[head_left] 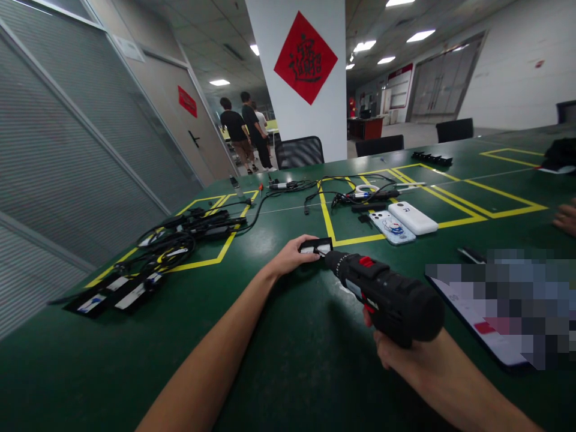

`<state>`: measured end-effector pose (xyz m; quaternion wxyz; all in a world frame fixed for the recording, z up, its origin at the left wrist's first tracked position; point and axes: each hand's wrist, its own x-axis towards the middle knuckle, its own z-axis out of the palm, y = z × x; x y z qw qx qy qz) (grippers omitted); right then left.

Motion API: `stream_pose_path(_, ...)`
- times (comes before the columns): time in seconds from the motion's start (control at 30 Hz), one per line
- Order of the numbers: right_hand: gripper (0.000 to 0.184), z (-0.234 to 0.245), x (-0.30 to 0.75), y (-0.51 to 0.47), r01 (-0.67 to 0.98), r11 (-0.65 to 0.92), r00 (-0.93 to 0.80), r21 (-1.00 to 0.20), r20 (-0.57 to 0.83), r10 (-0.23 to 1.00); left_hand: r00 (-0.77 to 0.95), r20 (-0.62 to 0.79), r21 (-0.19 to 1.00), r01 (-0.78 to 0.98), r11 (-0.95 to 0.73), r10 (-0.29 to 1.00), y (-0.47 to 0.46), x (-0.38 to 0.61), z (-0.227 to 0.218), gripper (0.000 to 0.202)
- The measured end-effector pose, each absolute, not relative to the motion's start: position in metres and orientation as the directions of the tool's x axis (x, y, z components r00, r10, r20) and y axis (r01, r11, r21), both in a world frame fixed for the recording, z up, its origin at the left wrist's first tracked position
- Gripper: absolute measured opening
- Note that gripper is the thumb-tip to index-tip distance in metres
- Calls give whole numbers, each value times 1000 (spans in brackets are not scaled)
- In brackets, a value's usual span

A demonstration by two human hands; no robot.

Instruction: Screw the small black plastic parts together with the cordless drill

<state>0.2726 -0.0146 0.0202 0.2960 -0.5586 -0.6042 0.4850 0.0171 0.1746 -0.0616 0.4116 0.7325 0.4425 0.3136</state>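
- Head view, hands: the left hand [292, 257] pinches a small black part [316, 246] flat against the table [288, 360], thumb and fingers closed on its near edge.
- The right hand [396, 354] is wrapped around the grip of a black driver [387, 297] with red trim. The driver's body hides most of the fingers.
- The driver points away from the person, and its nose touches the right end of the part.
- The part lies near the middle of the table, just outside a corner of the yellow lines [328, 219].
- Head view, progress: by my reading the fastening is under way, with the tool set on the part and the part braced.
- The bit and any screw are too small to see, so I cannot tell whether a screw is seated.
- A row of flat pieces [112, 291] lies at the left edge, near a tangle of cables [180, 237]. I cannot tell whether they have been worked on.
- Head view, surface: the top is dark green and marked into yellow boxes.
- Two phones [392, 227] lie side by side beyond the part.
- Another person's hand [566, 217] rests at the far right edge.
- Head view, room: a white pillar [310, 108] with a red sign [305, 57] stands behind the table.
- Black chairs [299, 151] are pushed up to the far side.
- Three people [245, 129] stand in the corridor to the left, under ceiling lights.
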Motion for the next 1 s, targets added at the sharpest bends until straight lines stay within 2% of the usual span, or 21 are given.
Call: stream_pose_path(1.0, 17, 21, 274, -14, 389, -142, -211, -910, -238, 948, 420, 58, 900, 370, -229, 905, 176, 16, -63, 53)
